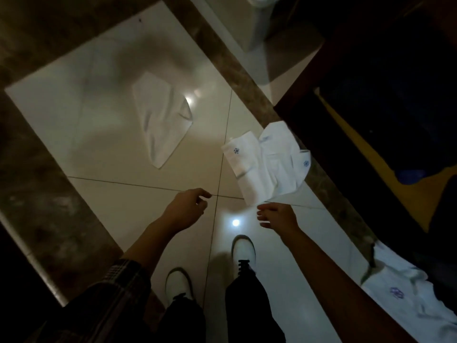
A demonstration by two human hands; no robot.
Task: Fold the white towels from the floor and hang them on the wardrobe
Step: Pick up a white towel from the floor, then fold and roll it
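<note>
Three white towels lie on the pale tiled floor. One crumpled towel [163, 122] lies far ahead at centre-left. A second towel [269, 162] with small blue emblems lies bunched just ahead of my right hand [277, 217]. A third towel [405, 293] with a purple emblem lies at the lower right. My left hand [188, 209] hovers over the tile with loosely curled fingers and holds nothing. My right hand also holds nothing, its fingertips a little short of the second towel's near corner.
Dark wooden furniture [358, 115] with a yellow inner surface stands at the right, beside the towels. A brown marble strip [237, 78] borders the tiles. A pale object [247, 23] stands at the top. My white shoes [243, 248] are below my hands.
</note>
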